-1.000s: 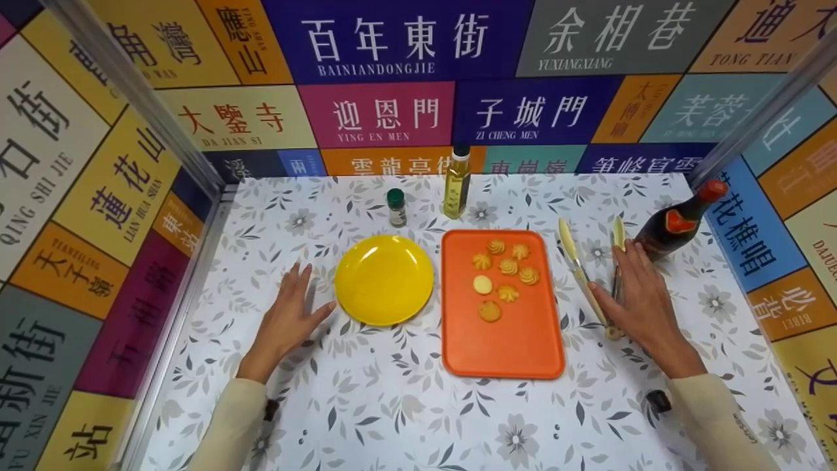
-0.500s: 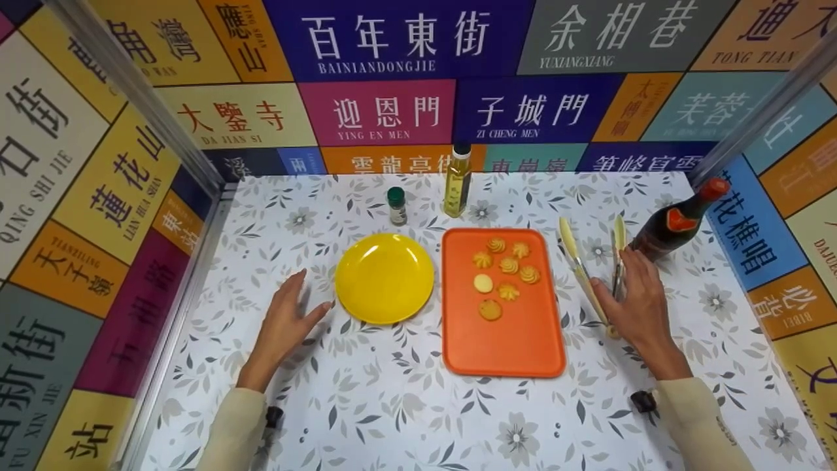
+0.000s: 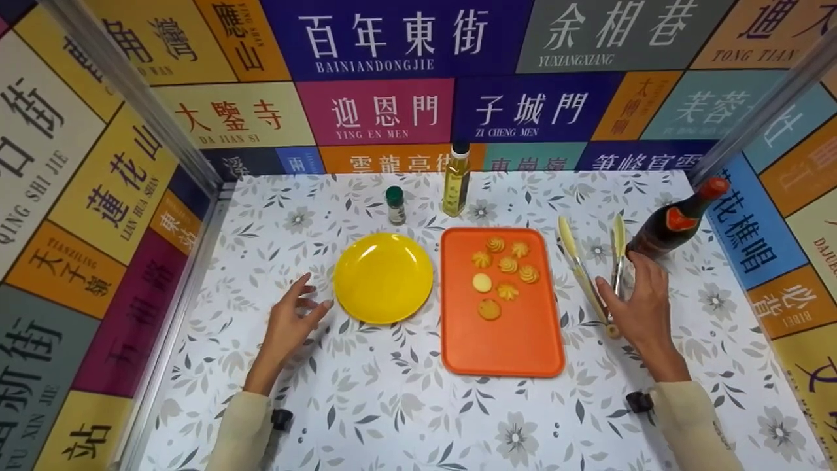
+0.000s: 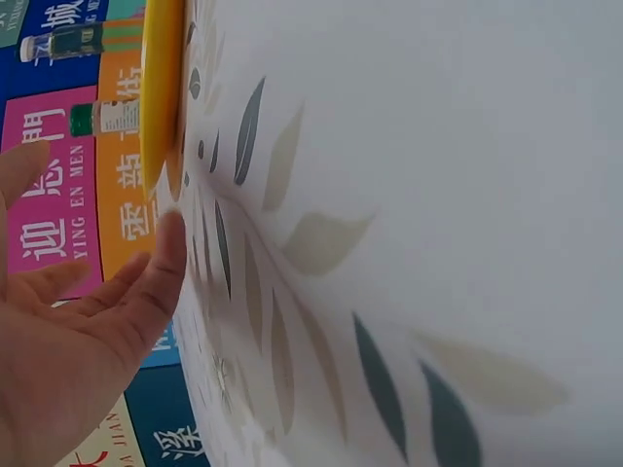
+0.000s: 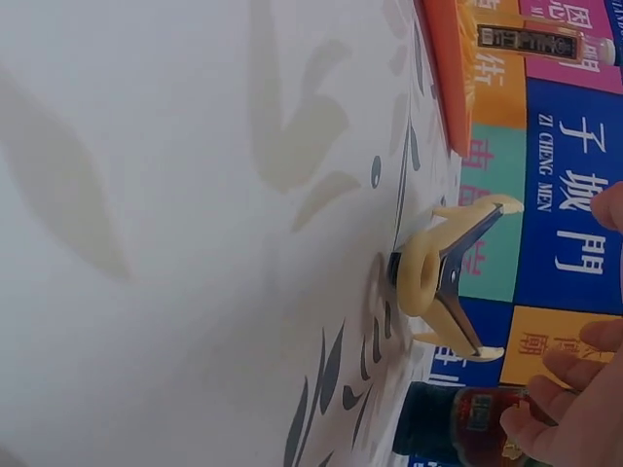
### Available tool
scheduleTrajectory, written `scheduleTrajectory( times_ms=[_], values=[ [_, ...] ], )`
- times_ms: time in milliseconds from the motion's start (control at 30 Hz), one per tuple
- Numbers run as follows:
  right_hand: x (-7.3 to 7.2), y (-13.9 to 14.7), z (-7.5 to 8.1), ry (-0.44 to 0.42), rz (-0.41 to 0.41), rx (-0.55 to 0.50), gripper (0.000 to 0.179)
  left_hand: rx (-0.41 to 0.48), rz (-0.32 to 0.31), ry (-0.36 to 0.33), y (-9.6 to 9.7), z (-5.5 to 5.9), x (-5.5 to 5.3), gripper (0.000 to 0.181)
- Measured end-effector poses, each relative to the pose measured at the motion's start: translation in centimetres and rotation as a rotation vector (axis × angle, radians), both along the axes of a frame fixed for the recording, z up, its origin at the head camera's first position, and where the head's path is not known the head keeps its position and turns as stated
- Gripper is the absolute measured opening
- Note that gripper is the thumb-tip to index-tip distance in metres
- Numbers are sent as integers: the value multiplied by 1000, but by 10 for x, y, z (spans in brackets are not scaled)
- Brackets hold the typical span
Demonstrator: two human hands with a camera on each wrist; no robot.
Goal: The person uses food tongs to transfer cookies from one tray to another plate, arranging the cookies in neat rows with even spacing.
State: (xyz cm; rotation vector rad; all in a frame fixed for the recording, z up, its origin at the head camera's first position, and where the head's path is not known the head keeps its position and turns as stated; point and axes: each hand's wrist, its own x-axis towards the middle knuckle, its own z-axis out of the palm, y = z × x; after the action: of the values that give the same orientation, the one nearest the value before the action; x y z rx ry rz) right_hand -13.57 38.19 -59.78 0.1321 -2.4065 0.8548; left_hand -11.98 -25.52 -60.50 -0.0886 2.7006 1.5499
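My left hand (image 3: 288,330) hovers left of a yellow plate (image 3: 384,278), its thumb near the rim, holding nothing. In the left wrist view, its loosely bent fingers (image 4: 161,277) are apart from the plate. My right hand (image 3: 644,307) is above the right arm of spread tongs (image 3: 582,275) with cream-coloured tips and a ring at the hinge end. The right wrist view shows a gap between that hand (image 5: 579,389) and the tongs (image 5: 453,272). An orange tray (image 3: 500,350) between the hands carries several cookies (image 3: 508,265).
A dark bottle (image 3: 667,226) with a red top stands just beyond my right hand. At the back are an oil bottle (image 3: 456,183) and a small green-capped jar (image 3: 395,206). Panels with printed signs (image 3: 386,111) enclose the floral-covered table (image 3: 392,405).
My right hand has shifted slightly back from the dark bottle, and its fingers are more bent. The left hand's fingers have also bent a little. The plate, tray and tongs stay in place.
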Motion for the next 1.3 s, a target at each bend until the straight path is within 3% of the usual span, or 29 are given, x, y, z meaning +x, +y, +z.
scheduleTrajectory(
  times_ms=[267, 533, 733, 1067, 1300],
  values=[
    [3, 0, -6, -189, -82, -55, 81, 126, 8, -72, 10, -9, 0, 79],
    [8, 1, -12, -366, -122, -81, 93, 170, 26, -151, 18, -15, -4, 80],
    [6, -1, -13, -410, -98, -119, 98, 287, 14, -183, 22, -17, -5, 83],
    [-1, -5, -18, -466, -106, -138, 111, 428, -49, -180, 27, -24, -11, 87],
    [-1, -8, -26, -431, -98, -118, 108, 490, -93, -195, 27, -28, -14, 89]
  ],
)
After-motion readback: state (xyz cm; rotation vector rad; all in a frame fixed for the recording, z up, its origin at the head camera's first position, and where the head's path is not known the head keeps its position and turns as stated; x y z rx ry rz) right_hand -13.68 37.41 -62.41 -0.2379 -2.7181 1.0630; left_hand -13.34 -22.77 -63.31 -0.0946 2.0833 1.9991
